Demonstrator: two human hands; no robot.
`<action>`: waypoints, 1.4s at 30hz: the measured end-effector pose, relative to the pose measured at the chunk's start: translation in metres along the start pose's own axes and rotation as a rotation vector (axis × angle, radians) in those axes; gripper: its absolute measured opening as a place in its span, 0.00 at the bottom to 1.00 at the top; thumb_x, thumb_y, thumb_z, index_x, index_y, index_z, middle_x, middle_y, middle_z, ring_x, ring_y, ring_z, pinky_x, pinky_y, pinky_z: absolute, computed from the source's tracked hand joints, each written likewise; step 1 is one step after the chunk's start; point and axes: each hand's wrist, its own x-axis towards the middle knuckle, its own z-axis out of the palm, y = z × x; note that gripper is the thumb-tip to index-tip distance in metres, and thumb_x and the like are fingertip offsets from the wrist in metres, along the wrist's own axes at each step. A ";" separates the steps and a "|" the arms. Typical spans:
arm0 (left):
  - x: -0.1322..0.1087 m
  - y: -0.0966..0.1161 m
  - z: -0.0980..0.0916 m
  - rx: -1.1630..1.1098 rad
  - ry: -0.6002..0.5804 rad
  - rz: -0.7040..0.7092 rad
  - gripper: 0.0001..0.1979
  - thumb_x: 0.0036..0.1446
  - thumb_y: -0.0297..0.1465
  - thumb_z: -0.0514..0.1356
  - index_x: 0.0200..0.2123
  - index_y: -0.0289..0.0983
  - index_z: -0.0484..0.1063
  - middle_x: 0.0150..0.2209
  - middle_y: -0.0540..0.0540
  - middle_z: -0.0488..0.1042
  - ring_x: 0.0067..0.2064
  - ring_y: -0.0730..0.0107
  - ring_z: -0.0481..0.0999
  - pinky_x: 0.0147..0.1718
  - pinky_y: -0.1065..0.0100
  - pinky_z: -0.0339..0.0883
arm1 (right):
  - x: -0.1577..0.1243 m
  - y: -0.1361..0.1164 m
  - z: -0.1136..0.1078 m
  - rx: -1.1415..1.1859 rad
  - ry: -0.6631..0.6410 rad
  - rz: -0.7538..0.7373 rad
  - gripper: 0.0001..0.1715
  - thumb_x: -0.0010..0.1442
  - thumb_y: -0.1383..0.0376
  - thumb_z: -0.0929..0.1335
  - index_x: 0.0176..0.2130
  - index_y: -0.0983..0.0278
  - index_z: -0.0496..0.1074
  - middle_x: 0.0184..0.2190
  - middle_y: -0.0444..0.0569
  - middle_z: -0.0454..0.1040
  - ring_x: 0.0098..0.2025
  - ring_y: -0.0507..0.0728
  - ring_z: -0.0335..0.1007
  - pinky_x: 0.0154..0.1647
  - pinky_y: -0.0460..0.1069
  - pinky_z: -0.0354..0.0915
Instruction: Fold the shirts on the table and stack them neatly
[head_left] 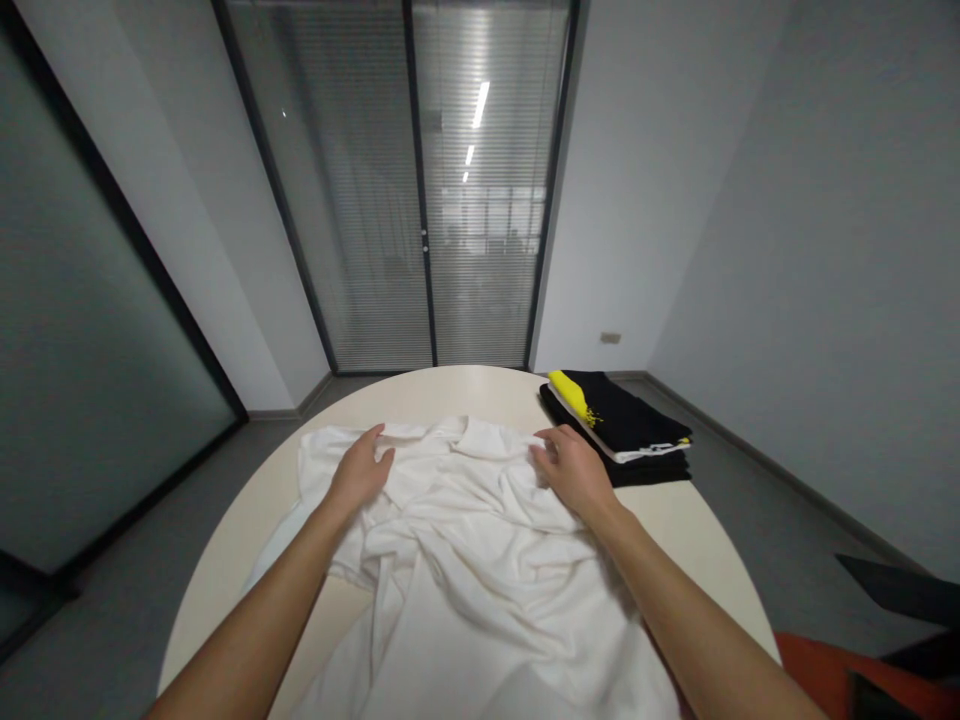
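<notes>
A white T-shirt (480, 560) lies spread and wrinkled over the round table, its near part running off the bottom of the view. My left hand (364, 468) rests on the shirt's far left part, thumb and forefinger apart. On the far right part lies my right hand (576, 468), its thumb also apart from the fingers, which point inward. Neither hand shows a grip on the fabric. Just beyond my right hand sits a stack of folded clothes (637, 415), mostly black, with a yellow patch and a white layer.
The pale round table (720, 560) has its curved edge on both sides. A red-orange seat (825, 670) with black parts stands at the lower right. Behind the table are glass panels with blinds (480, 280) and grey walls.
</notes>
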 end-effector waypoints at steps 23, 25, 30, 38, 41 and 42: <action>-0.006 -0.011 0.028 -0.072 -0.096 0.187 0.55 0.56 0.42 0.62 0.72 0.31 0.26 0.73 0.29 0.31 0.73 0.47 0.31 0.69 0.46 0.38 | 0.013 -0.009 0.034 -0.139 -0.079 -0.315 0.38 0.63 0.66 0.61 0.67 0.77 0.48 0.64 0.69 0.58 0.70 0.70 0.46 0.67 0.63 0.54; -0.003 -0.016 0.034 -0.047 -0.079 0.226 0.55 0.56 0.43 0.61 0.71 0.31 0.25 0.73 0.28 0.32 0.73 0.47 0.30 0.69 0.45 0.37 | 0.024 -0.006 0.044 -0.232 -0.055 -0.335 0.39 0.61 0.69 0.61 0.67 0.80 0.48 0.63 0.71 0.58 0.70 0.72 0.45 0.67 0.65 0.55; 0.015 -0.021 0.042 0.065 -0.141 0.258 0.55 0.57 0.45 0.59 0.71 0.28 0.26 0.72 0.25 0.34 0.73 0.45 0.31 0.69 0.44 0.37 | 0.061 0.002 0.055 -0.424 -0.078 -0.302 0.41 0.57 0.75 0.60 0.68 0.80 0.49 0.64 0.70 0.59 0.70 0.73 0.46 0.64 0.64 0.59; 0.058 -0.022 0.038 0.190 -0.303 0.280 0.49 0.61 0.44 0.52 0.70 0.24 0.26 0.72 0.25 0.30 0.73 0.48 0.29 0.69 0.47 0.36 | 0.104 -0.003 0.067 -0.534 -0.080 -0.193 0.40 0.62 0.77 0.54 0.71 0.73 0.46 0.66 0.64 0.59 0.71 0.70 0.45 0.64 0.63 0.58; 0.073 -0.021 0.037 0.210 -0.267 0.296 0.49 0.59 0.39 0.53 0.70 0.23 0.24 0.72 0.26 0.29 0.73 0.48 0.27 0.69 0.48 0.36 | 0.115 -0.002 0.074 -0.520 -0.078 -0.127 0.39 0.63 0.76 0.53 0.72 0.72 0.45 0.67 0.63 0.58 0.71 0.70 0.43 0.64 0.64 0.57; 0.076 -0.021 0.038 0.224 -0.245 0.305 0.50 0.58 0.37 0.54 0.70 0.23 0.23 0.72 0.25 0.28 0.73 0.48 0.27 0.69 0.48 0.37 | 0.118 0.000 0.076 -0.516 -0.076 -0.107 0.39 0.64 0.75 0.53 0.72 0.71 0.45 0.68 0.63 0.57 0.72 0.70 0.42 0.65 0.63 0.57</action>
